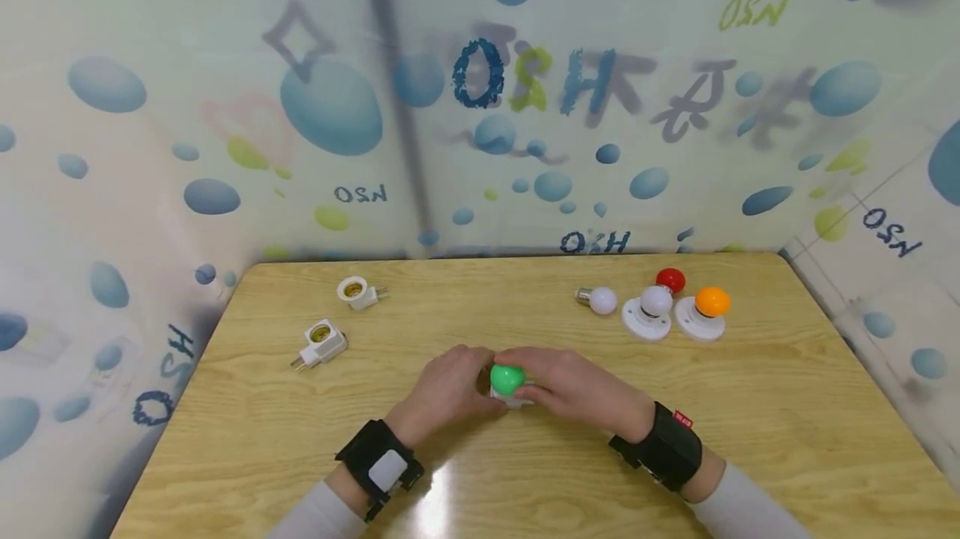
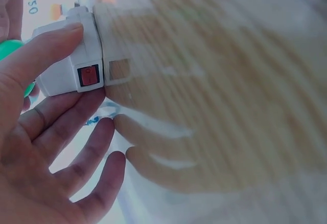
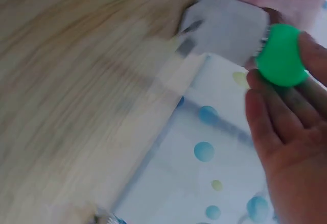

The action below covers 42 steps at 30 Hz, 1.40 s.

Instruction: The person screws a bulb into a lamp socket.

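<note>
A green light bulb [image 1: 507,379] sits at the mouth of a white plug-in lamp socket [image 2: 71,63], near the middle of the wooden table. My left hand [image 1: 448,391] grips the socket, its thumb on one side and fingers on the other. On the socket's side is a red rocker switch [image 2: 88,75], visible in the left wrist view. With thumb and fingers my right hand [image 1: 573,385] holds the green bulb. A bit of bulb thread shows between bulb and socket in the right wrist view; deeper down it is hidden.
At the table's left lie two more white plug-in sockets, one nearer [image 1: 326,345] and one farther [image 1: 356,293]. On the right are a loose white bulb [image 1: 602,300], a white bulb [image 1: 656,301] and an orange bulb [image 1: 712,301] on round bases, and a red bulb [image 1: 671,279] behind.
</note>
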Available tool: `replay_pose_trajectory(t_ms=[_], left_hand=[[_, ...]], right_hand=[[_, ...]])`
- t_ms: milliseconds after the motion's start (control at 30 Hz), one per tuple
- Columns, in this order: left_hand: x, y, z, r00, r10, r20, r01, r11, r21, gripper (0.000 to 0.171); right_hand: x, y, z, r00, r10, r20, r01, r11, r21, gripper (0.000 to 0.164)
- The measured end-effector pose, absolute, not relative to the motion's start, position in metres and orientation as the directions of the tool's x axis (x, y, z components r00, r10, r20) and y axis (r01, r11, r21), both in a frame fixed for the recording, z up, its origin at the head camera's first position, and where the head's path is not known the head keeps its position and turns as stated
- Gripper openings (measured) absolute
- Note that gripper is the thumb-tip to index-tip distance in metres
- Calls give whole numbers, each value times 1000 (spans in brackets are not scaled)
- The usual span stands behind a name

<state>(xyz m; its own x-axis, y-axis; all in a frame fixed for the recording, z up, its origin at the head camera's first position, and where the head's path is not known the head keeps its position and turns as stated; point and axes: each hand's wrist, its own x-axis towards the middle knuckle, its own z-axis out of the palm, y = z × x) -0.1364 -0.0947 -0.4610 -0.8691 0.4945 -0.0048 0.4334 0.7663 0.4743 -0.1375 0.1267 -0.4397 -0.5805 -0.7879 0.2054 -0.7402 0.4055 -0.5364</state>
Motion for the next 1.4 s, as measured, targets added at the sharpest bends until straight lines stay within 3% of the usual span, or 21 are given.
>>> replay_pose_trajectory(t_ms=[167,600,700,867,967,1167,1400], left_hand=[[-137,-97,-460,-864,504,12,448,757,475,37],[-136,-95,-461,-865,498,54,467,763,448,32],[-136,-95,-460,-867,495,46,460,762,456,32],[-136,-93,-458,-864,502,25,455,760,464,34],[-136,-91,-457,-866,501,12,448,763,466,37],[-136,-90,-457,-874,485,-20,419,776,471,39],[-136,-89,-461,-867,498,13,453,777,437,40]], right_hand=[[-132,121,-443,-523,-784,333,-845,426,-324,43],[-120,114,-444,-579,-711,398,-814,536,-225,43],[-121,114,-445,-603,-696,391,-798,531,-285,42],[-129,122,-443,-654,-718,239,-685,428,-589,47],[-134,128,-441,-653,-744,140,-601,397,-693,53],[-137,132,-439,-630,-771,97,-603,407,-686,52],[-133,127,-442,-614,-754,235,-722,415,-554,43]])
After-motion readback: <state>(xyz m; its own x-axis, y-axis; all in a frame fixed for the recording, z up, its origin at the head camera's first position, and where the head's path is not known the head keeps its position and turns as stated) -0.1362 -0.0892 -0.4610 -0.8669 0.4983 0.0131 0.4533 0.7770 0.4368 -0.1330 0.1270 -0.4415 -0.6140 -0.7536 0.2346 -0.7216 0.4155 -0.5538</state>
